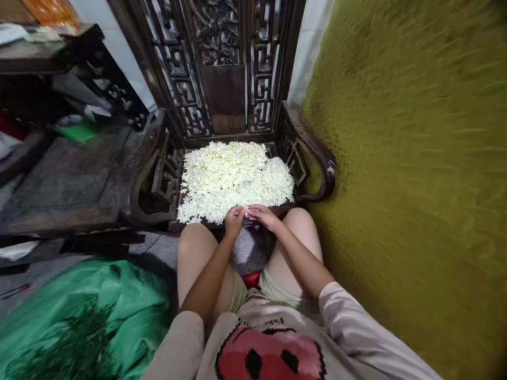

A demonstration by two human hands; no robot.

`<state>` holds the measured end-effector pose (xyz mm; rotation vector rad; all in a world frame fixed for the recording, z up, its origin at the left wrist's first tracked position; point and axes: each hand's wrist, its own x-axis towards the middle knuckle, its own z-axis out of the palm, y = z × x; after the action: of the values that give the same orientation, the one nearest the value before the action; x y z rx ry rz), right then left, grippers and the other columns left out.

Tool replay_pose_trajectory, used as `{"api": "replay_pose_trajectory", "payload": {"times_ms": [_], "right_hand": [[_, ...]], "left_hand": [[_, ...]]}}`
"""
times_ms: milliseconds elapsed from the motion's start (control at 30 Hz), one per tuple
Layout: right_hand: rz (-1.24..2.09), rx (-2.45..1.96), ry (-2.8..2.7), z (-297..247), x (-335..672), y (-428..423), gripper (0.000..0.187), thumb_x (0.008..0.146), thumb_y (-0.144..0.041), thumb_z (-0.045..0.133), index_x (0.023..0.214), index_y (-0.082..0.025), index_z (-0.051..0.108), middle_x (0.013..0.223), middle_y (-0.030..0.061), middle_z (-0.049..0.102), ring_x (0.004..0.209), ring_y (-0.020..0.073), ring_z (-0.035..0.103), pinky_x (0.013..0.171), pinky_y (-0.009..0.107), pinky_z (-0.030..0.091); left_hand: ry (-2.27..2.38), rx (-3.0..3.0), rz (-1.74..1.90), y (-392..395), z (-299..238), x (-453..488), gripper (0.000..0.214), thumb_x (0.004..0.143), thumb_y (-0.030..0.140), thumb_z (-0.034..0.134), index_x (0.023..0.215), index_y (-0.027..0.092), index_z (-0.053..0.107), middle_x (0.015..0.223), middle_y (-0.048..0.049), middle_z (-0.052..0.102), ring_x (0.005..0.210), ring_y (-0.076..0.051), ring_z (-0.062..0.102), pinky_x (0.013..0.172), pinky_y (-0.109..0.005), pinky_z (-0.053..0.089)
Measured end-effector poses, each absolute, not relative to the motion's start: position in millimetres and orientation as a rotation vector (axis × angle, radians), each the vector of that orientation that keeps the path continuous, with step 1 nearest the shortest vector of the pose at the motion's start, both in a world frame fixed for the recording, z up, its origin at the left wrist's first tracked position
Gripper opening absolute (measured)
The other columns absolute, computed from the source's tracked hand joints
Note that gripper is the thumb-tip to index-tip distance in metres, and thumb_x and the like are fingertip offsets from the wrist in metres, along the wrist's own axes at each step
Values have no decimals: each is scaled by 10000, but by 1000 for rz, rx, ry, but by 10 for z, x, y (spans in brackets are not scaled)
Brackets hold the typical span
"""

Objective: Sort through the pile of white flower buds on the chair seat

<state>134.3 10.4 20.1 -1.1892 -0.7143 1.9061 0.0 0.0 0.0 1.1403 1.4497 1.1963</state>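
Observation:
A thick layer of small white and pale yellow flowers [225, 166] covers the seat of a dark carved wooden chair [227, 122] in front of my knees. At the near edge of the flowers, my left hand [235, 217] and my right hand [261, 214] meet fingertip to fingertip. Between them is a small white flower [246, 211], pinched by the fingers of both hands. Its details are too small to make out.
A bulky olive-yellow covered surface [404, 174] rises close on my right. A dark wooden bench [67, 179] with a green container [77, 128] stands at left. Lower left, a green sheet or sack [134, 295] holds leafy green sprigs [75, 343].

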Motion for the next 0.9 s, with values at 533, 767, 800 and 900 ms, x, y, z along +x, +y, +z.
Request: {"api": "replay_pose_trajectory", "payload": {"times_ms": [533,767,800,900], "right_hand": [[1834,-1135,-765,145,1359,122,280,528,-290,768,761,-163,676,730,27,683,691,116,625,760,254,480],[1825,-1137,-748,164,1357,118,281,519,-280,770,758,-164,677,715,17,680,673,102,617,767,253,470],[1822,-1141,-753,165,1357,119,281,520,-282,769,759,-164,678,715,16,680,673,102,616,770,256,469],[1820,-1143,-774,161,1358,120,284,527,-293,763,768,-166,683,722,17,682,682,109,618,777,264,466]], "left_hand": [[1361,1151,1278,-61,200,9,207,649,330,648,761,159,681,805,-52,639,760,-159,587,713,-279,443],[1254,925,1248,-48,150,16,237,611,327,680,776,157,689,823,-54,675,795,-172,602,804,-317,438],[1248,887,1236,-49,156,20,251,601,329,687,783,157,689,824,-53,677,793,-172,603,809,-322,437],[1241,816,1223,-54,188,29,271,581,339,700,778,152,687,810,-51,680,777,-172,602,809,-326,435]]}}
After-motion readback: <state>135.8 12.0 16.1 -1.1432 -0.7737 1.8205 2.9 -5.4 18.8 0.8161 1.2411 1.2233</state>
